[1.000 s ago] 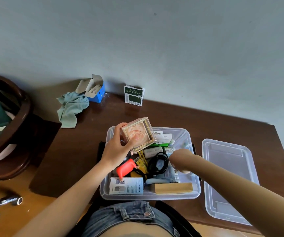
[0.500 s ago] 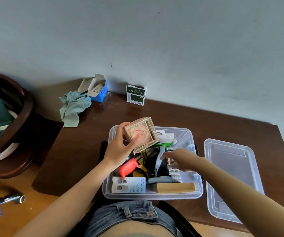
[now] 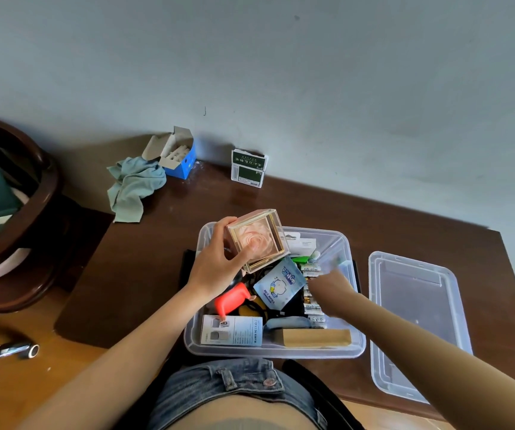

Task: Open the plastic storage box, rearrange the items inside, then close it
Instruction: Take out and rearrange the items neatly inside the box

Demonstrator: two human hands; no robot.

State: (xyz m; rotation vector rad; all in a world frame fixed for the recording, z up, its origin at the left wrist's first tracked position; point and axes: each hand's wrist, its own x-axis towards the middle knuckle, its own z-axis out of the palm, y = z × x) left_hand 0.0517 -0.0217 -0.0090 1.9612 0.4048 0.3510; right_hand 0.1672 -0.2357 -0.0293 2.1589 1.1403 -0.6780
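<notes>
The clear plastic storage box [image 3: 353, 346] sits open on the dark table, full of small items. Its lid [image 3: 417, 324] lies flat to the right. My left hand [image 3: 215, 268] holds a clear cube case with a pink rose inside [image 3: 257, 238] above the box's back left corner. My right hand [image 3: 330, 288] reaches into the middle of the box and pinches the right edge of a blue wet wipes pack [image 3: 277, 285], which is tilted up. Around it lie batteries [image 3: 312, 270], a red tool [image 3: 231, 299], a white-blue carton [image 3: 233, 330] and a wooden block [image 3: 313, 336].
At the table's back stand a green-white box [image 3: 248, 169], an open blue carton [image 3: 177, 156] and a crumpled teal cloth [image 3: 132, 187]. A dark wooden chair [image 3: 32, 193] is on the left. A metal tube [image 3: 17, 350] lies at the lower left.
My right hand has pulled the blue wipes pack up out of the pile and turned it face up. My left hand has kept the cube case in nearly the same place.
</notes>
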